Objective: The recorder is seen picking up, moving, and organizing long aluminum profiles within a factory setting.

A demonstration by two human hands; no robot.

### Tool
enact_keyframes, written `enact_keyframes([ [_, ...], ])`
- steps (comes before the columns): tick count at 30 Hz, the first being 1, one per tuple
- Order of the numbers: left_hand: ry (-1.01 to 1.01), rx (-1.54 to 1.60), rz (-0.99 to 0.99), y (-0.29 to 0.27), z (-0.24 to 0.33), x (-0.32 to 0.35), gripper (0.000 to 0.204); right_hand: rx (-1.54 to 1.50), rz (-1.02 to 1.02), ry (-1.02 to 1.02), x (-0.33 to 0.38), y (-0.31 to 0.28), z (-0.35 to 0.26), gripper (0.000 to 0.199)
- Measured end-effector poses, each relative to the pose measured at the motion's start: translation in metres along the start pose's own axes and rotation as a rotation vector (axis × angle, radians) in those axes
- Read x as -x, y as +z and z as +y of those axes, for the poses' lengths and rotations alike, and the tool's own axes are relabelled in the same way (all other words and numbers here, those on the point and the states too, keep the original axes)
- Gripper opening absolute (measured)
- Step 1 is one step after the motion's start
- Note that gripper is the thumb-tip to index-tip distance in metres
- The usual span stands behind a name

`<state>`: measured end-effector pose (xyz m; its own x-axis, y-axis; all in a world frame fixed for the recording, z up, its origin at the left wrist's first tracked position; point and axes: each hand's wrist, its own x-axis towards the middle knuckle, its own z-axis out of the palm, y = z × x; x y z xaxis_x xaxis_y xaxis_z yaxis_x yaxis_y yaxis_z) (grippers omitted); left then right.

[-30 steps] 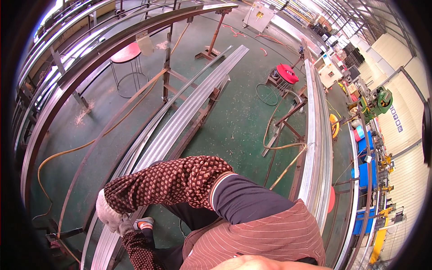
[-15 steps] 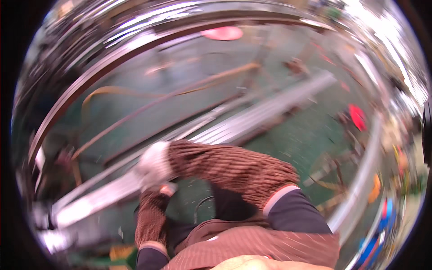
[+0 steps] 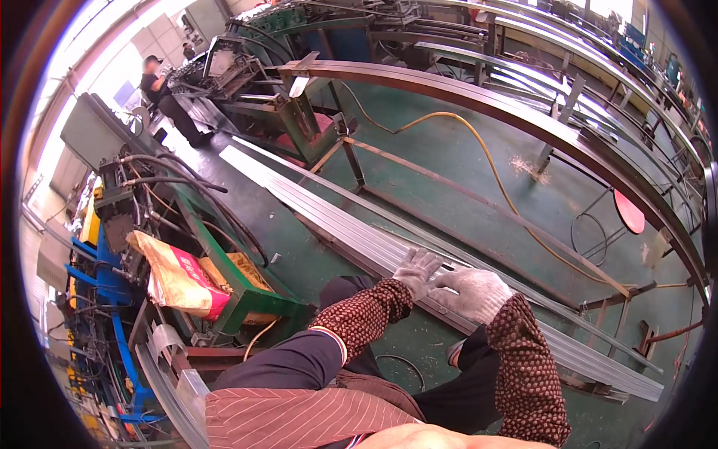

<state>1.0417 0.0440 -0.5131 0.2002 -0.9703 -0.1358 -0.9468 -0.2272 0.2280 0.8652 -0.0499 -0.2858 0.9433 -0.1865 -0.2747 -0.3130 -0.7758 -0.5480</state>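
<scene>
A bundle of long silver metal profiles (image 3: 329, 215) runs diagonally from upper left to lower right in front of me. My left hand (image 3: 417, 274), in a pale grey work glove, lies over the bundle with its fingers spread. Close beside it, my right hand (image 3: 476, 294), gloved alike, rests over the profiles with its fingers stretched to the left and its thumb apart. Neither hand visibly wraps round a profile. Brown patterned sleeve covers reach to both wrists.
A green metal stand (image 3: 262, 303) with a paper sack (image 3: 183, 277) and hoses (image 3: 179, 176) is at left. A long brown rail (image 3: 449, 90) arcs across the far side. A yellow hose (image 3: 486, 153) crosses the green floor. A person (image 3: 168, 101) stands at far left.
The view has swung left, bringing in the machines and the person. My hands, earlier crossed close together over the profiles, now lie side by side on them, the left one's fingers spread.
</scene>
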Motion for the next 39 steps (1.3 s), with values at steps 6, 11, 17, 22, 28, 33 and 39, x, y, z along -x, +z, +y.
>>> enact_keyframes([
  [6, 0.031, 0.081, -0.13, -0.013, -0.001, -0.007, 0.094, 0.02, -0.057, 0.048, 0.0, -0.006, -0.003, 0.041],
  [11, 0.022, 0.094, -0.145, -0.015, 0.004, -0.012, 0.095, 0.02, -0.038, 0.05, 0.001, -0.003, 0.0, 0.042],
  [17, -0.04, 0.072, -0.231, -0.021, 0.005, -0.009, 0.092, 0.013, -0.07, 0.061, -0.001, -0.003, -0.009, 0.042],
  [22, -0.023, 0.072, -0.235, -0.025, 0.009, -0.012, 0.086, -0.003, -0.105, 0.099, 0.0, -0.004, -0.01, 0.042],
  [28, -0.028, 0.072, -0.195, -0.024, 0.007, -0.009, 0.079, 0.002, -0.12, 0.087, -0.003, -0.004, -0.01, 0.041],
  [33, -0.028, 0.086, -0.21, -0.028, 0.009, -0.01, 0.08, 0.004, -0.128, 0.102, -0.003, -0.006, -0.012, 0.041],
  [39, -0.02, 0.122, -0.239, -0.047, 0.018, -0.005, 0.081, 0.013, -0.132, 0.109, 0.0, -0.005, -0.01, 0.041],
])
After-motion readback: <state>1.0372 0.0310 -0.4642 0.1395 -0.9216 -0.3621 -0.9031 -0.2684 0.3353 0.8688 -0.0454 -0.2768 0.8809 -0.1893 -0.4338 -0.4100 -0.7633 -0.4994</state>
